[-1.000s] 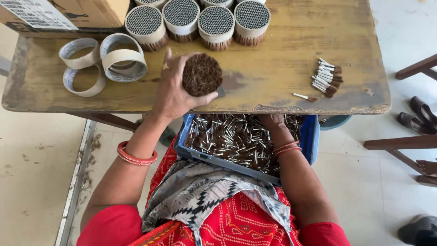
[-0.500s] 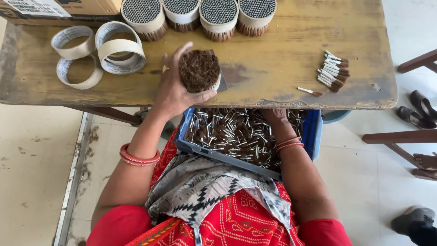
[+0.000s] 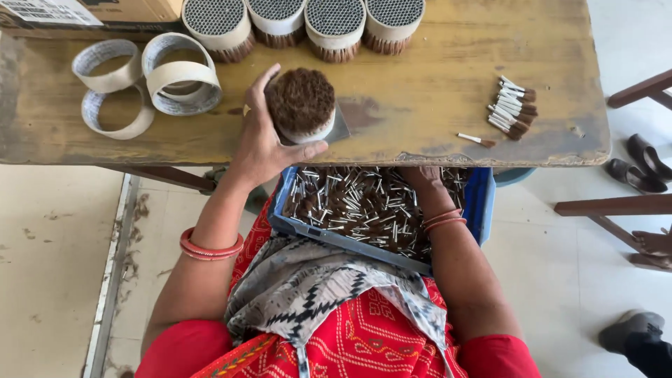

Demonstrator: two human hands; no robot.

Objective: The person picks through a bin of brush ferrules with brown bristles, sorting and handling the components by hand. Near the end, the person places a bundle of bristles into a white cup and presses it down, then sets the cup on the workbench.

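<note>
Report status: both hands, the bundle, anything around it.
Left hand grips round brown-tipped bundle on wooden table. Right hand down in blue tray of loose sticks. Nothing blocking.

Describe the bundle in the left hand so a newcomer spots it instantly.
On the worn wooden table, near its front edge, the left hand grips a round bundle. Unlike the four bundles along the far edge, it shows shaggy brown tips, not grey dotted ends.

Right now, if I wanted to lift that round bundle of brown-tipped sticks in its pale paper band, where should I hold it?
Probably round the pale paper band, from the side, as the left hand does: fingers behind, thumb in front. The round bundle stands tips-up on the wooden table, so the band is its only firm wall.
</note>
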